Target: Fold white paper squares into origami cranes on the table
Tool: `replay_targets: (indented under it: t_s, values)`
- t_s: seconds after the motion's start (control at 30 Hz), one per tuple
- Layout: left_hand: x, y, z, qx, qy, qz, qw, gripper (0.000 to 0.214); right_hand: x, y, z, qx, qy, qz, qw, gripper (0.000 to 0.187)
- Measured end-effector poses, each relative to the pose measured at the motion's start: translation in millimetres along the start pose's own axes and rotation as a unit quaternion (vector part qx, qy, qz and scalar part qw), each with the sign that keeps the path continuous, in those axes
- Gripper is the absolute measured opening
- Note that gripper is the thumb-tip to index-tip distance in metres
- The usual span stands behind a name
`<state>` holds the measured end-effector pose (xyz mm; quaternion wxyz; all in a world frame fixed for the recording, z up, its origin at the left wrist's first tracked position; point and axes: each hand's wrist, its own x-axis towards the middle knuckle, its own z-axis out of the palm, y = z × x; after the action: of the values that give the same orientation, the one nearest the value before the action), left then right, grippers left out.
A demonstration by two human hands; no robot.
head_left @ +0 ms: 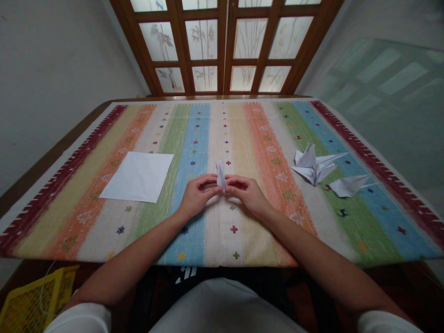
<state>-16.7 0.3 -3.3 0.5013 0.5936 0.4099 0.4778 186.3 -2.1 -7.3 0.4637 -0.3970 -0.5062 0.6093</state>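
A small folded white paper piece [221, 175], narrow and pointed at the top, stands upright between my hands over the middle of the table. My left hand [200, 193] pinches its left side between thumb and fingers. On the other side, my right hand [247, 190] grips it the same way, thumb toward me. The fingertips partly cover its lower end, so its exact folds are hard to make out. To the left lies a flat square sheet of white paper [138, 176]. Several folded paper cranes [314, 167] sit in a group to the right, one [348, 186] slightly nearer me.
A striped, patterned tablecloth [166, 134] covers the table, its front edge close to my body. Below the table at the lower left is a yellow plastic basket [38, 300]. Wooden doors with glass panes [225, 46] stand behind the table, between pale walls.
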Motion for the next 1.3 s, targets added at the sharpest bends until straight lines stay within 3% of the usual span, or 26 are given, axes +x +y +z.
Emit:
replay_targets:
  t_s: [0.2, 0.33, 0.53, 0.73, 1.07, 1.2, 1.3]
  values:
    - [-0.3, -0.2, -1.8, 0.024, 0.028, 0.004, 0.999, 0.017, 2.6, 5.0, -5.5, -0.014, 0.044, -0.014, 0.999, 0.028]
    - [-0.1, -3.8, -1.2, 0.028, 0.048, -0.003, 0.998, 0.02, 3.4, 7.2, -4.5, 0.01, 0.056, 0.011, 0.998, 0.035]
    - [0.3, -4.5, 1.7, -0.039, 0.085, -0.018, 0.995, 0.044, 2.7, 4.1, 1.6, 0.039, 0.047, -0.028, 0.998, 0.041]
    - [-1.5, -1.2, 3.4, -0.057, 0.055, -0.042, 0.996, 0.053, 1.2, 2.3, 3.1, 0.024, 0.027, -0.054, 0.998, 0.038]
    - [-3.5, 0.5, 3.3, -0.072, 0.011, -0.048, 0.996, 0.05, -3.5, 2.6, 4.4, -0.036, 0.008, -0.088, 0.995, 0.031]
    - [-2.3, -3.8, 3.8, -0.059, 0.017, -0.03, 0.998, 0.038, -3.5, 4.8, 2.4, -0.069, 0.028, -0.096, 0.993, 0.037]
    - [-1.4, -6.7, 2.8, -0.015, -0.001, 0.001, 1.0, 0.028, -3.1, 4.5, 1.0, -0.099, 0.046, -0.123, 0.986, 0.029]
